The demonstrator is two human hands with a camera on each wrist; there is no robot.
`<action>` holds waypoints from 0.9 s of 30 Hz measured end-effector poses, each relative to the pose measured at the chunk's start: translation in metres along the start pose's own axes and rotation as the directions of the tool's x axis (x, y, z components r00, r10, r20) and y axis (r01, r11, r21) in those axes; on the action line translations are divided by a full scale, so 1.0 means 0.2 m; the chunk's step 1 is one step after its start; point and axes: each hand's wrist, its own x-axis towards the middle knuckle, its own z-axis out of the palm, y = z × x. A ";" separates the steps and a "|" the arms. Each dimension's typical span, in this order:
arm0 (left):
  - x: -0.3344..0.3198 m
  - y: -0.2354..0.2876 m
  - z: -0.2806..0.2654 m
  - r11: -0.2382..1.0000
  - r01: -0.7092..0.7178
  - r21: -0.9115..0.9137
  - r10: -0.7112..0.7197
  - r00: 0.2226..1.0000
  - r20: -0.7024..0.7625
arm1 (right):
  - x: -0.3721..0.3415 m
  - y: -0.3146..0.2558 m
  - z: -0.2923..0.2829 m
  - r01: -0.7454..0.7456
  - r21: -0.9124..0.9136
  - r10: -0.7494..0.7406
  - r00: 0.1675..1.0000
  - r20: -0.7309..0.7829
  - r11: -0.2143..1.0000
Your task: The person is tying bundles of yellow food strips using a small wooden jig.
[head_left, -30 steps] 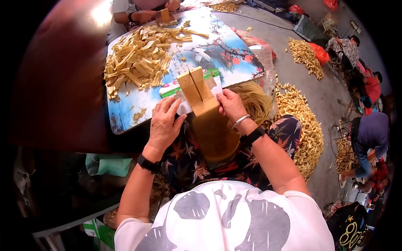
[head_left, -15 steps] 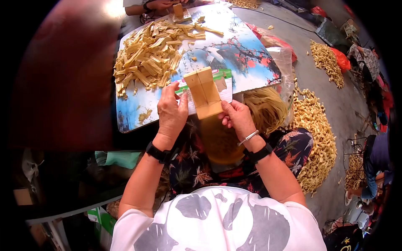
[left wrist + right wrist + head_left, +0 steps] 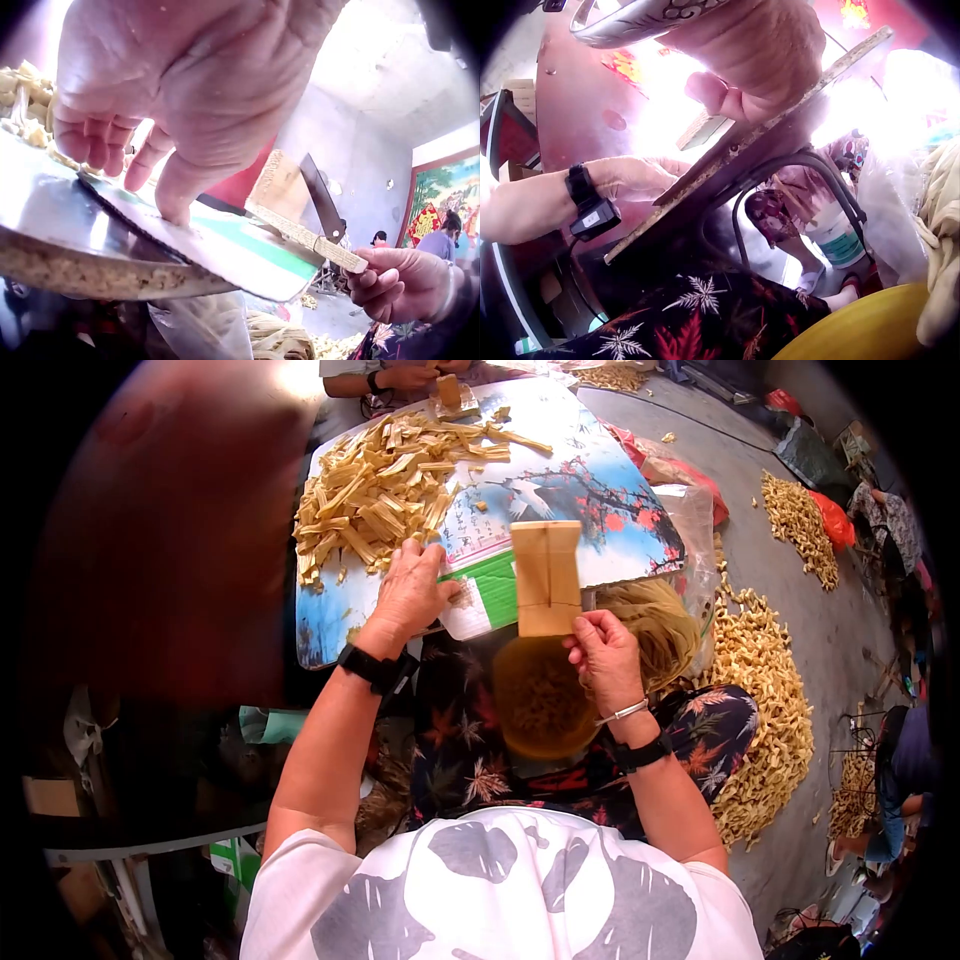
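My right hand pinches the near corner of an L-shaped wooden cutter, two boards with a dark blade standing in the angle. This cutter is over the right part of a white and green cardboard sheet at the table's near edge. My left hand is at the sheet's left side, its thumb touching the top and its fingers reaching toward a pile of yellow dried strips. In the left wrist view, the thumb presses down on the cardboard.
The painted tabletop carries the strips; another person's hands are at its far side. Between my knees stands a yellow tub with small pieces inside. Long pale strips lie in a plastic bag at right, beside a large floor heap.
My right hand has turned the wooden cutter and shifted it right, uncovering more of the cardboard's green part. The left hand has come down from beside the cutter onto the cardboard's left side.
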 end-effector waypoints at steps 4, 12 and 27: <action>0.01 -0.02 -0.03 1.000 0.027 0.009 -0.028 0.993 0.118 | -0.01 -0.02 -0.04 0.066 0.049 -0.061 0.993 -0.104 0.997; -0.25 -0.03 -0.06 0.995 0.007 0.097 -0.016 0.996 0.092 | -0.04 -0.02 -0.06 0.079 0.063 -0.073 0.993 -0.090 0.995; -0.60 0.05 0.08 0.904 -0.218 0.367 0.313 0.923 -0.222 | 0.05 0.04 0.02 0.007 0.081 -0.007 1.000 -0.001 0.997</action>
